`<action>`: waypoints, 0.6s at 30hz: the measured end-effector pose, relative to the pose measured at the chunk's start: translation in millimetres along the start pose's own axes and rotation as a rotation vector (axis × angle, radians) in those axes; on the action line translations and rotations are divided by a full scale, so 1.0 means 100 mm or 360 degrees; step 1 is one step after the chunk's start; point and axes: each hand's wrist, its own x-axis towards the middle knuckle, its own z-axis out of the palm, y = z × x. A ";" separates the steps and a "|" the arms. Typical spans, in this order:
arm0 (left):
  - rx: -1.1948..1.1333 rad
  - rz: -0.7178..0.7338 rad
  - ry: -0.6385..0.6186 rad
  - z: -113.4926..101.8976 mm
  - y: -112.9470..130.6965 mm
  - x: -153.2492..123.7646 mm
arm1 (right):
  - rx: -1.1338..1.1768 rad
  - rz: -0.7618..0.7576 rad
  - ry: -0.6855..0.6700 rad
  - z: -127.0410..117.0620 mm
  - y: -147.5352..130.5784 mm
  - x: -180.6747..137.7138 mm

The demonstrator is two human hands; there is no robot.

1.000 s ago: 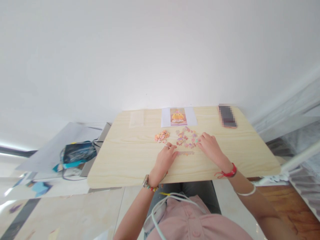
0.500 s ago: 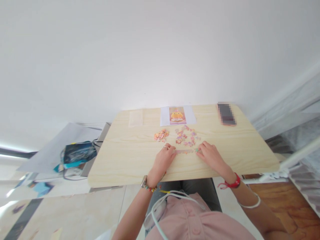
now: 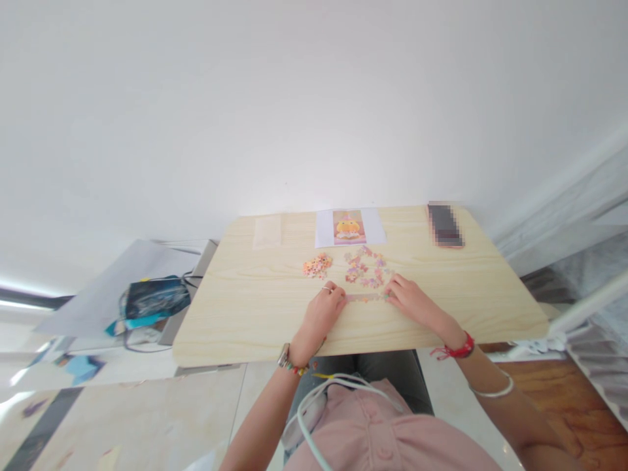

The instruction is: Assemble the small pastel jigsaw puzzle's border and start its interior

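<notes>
Surface [image 3: 220, 327]: pale wood, rounded corners, open room at both sides, also between near edge and puzzle strip [image 3: 364, 297]. Left hand [image 3: 324, 306], right hand [image 3: 411, 301]: at opposite strip ends; each grip clamped or resting, cannot tell. Ring of loose pieces [image 3: 356, 269]: pink, lilac. Heap [image 3: 318, 265]: orange-pink, left of ring. Strip: thin, straight, pinkish. Green piece [image 3: 386, 296]: at strip's right end; a second ago, beside ring.

Worktop [image 3: 235, 314] has wide lane L of pcs pile [image 3: 318, 265], another R of R hand [image 3: 412, 301] below phone [image 3: 445, 226]. Btwn L hand [image 3: 324, 309] & R hand, pc strip [image 3: 362, 298] blocks; loose pcs [image 3: 373, 283] beyond.
</notes>
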 end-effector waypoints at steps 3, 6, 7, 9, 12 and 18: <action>0.0001 -0.0006 0.0004 0.00 0.00 0.00 | -0.0025 -0.0036 0.0008 0.01 -0.01 0.00; 0.0005 0.0004 0.0026 0.01 0.00 0.00 | -0.0068 -0.0028 0.0006 0.02 -0.03 0.01; 0.0006 0.0008 0.0031 0.01 0.00 0.00 | -0.0080 -0.0023 0.0001 0.02 -0.03 0.01; 0.0010 0.0015 0.0037 0.02 0.00 0.00 | -0.0092 -0.0021 -0.0010 0.01 -0.05 0.02; 0.0010 0.0019 0.0042 0.02 0.00 0.00 | -0.0078 -0.0015 -0.0011 -0.01 -0.06 0.02; 0.0008 0.0036 0.0066 0.02 -0.01 0.00 | 0.0108 0.0048 0.0022 -0.03 -0.06 0.03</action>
